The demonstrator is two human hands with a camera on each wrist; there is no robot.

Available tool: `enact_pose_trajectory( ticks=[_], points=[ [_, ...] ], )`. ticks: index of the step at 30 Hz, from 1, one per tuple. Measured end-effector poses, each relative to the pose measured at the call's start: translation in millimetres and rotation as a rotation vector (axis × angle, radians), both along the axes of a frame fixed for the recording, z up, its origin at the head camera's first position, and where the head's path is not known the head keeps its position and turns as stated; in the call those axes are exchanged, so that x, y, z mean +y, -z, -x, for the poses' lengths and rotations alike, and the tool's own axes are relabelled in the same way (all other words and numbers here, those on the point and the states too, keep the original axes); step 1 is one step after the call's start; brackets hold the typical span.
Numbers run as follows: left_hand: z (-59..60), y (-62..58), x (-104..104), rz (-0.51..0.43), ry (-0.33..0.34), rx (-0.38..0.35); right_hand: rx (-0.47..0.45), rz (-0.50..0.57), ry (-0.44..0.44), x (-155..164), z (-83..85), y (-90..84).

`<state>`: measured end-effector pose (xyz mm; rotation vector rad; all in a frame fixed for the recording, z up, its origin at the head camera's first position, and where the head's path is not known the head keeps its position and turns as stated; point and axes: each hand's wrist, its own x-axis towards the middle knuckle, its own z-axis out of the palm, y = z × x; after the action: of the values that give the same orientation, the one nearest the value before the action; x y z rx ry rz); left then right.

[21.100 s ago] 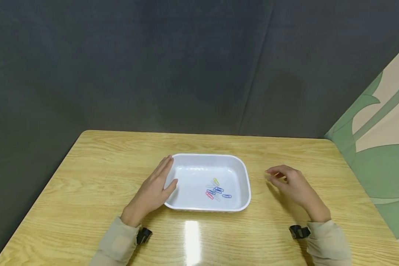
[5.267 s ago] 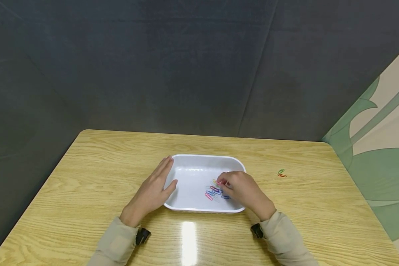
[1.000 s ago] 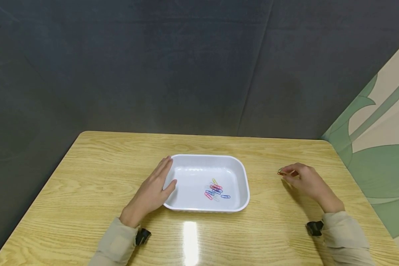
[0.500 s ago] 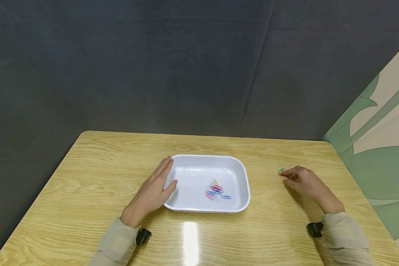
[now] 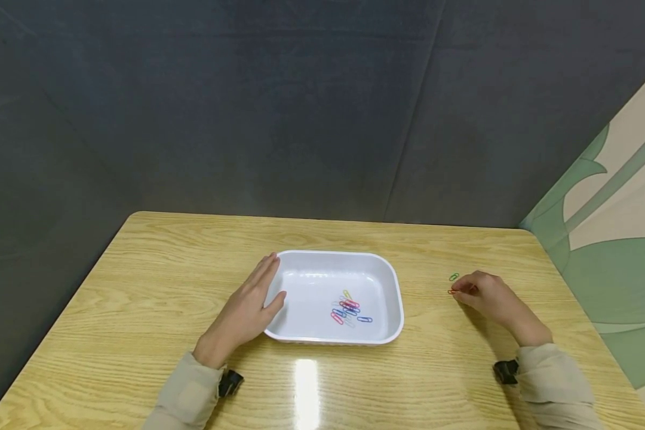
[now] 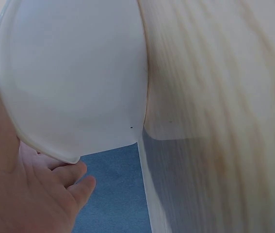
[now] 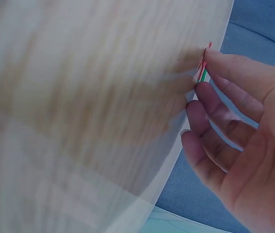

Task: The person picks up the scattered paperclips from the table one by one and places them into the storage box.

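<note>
The red paper clip (image 5: 452, 292) was pinched at the fingers of the right hand (image 5: 486, 297), low over the desk (image 5: 140, 298) and well to the right of the white tray (image 5: 392, 280). A green paper clip (image 5: 454, 277) lay on the desk just beyond it. The left hand (image 5: 244, 310) rested flat against the tray's left rim, fingers straight and together. A cluster of coloured paper clips (image 5: 349, 309) lay inside the tray.
</note>
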<state>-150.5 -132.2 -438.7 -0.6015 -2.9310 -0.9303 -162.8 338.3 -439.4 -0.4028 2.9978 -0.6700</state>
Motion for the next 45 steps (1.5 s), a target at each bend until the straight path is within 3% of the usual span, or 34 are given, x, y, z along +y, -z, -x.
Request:
enact_pose_trajectory(
  ticks=[11, 18, 29, 37, 45],
  points=[
    [0.6, 0.0, 0.4, -0.003, 0.002, -0.006, -0.061, 0.013, 0.029, -2.1, -0.2, 2.0],
    [0.7, 0.0, 0.5, 0.004, -0.001, -0.002, -0.022, -0.001, 0.017, -4.4, -1.7, 1.7],
    [-0.3, 0.3, 0.3, -0.002, -0.001, -0.001, -0.036, -0.033, -0.002, -7.4, -3.9, -3.2],
    [-0.3, -0.1, -0.1, 0.0, -0.003, -0.002, -0.046, -0.013, 0.03, -6.1, -8.1, -8.2],
    [0.2, -0.8, 0.4, 0.002, -0.006, -0.001, 0.002, 0.032, 0.027, -8.0, -11.5, -10.6]
  ],
)
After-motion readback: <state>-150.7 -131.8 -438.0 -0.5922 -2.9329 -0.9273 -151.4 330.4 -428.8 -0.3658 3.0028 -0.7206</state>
